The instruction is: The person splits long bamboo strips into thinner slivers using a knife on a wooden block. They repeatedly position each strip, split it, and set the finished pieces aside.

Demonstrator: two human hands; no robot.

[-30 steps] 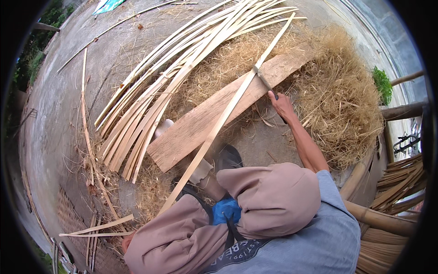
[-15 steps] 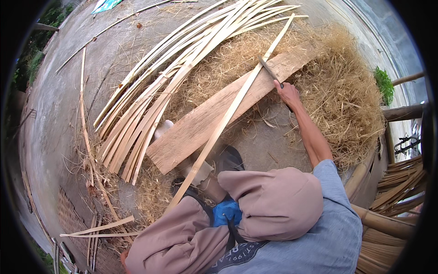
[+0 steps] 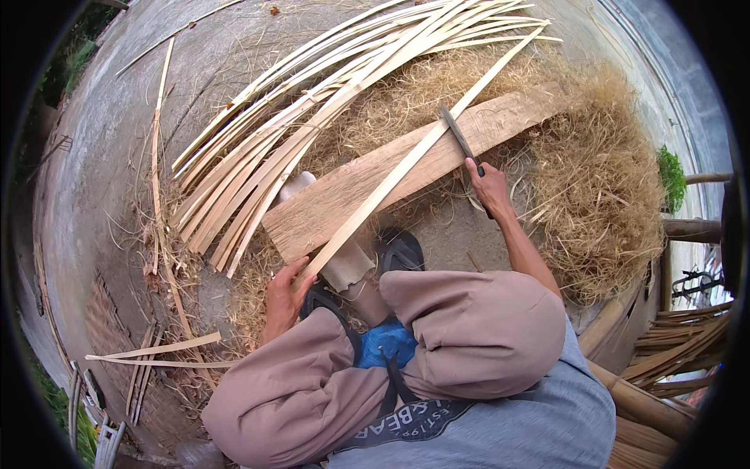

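Observation:
In my right hand is a long knife, gripped by its dark handle. Its blade crosses a pale bamboo strip, which runs slantwise over a wooden board. My left hand is at the near end of this strip, beside my left foot, with thumb and fingers closed on it. The board rises to the far right, and a pale rounded support shows beneath its near end.
A fanned pile of bamboo strips lies at the left of the board. Curly shavings are heaped to the right. Loose strips lie at lower left, and a bamboo pole runs at lower right.
My left hand has come into view at the strip's near end. My right hand and the knife sit slightly lower, with the blade still across the strip. The whole view has shifted a little.

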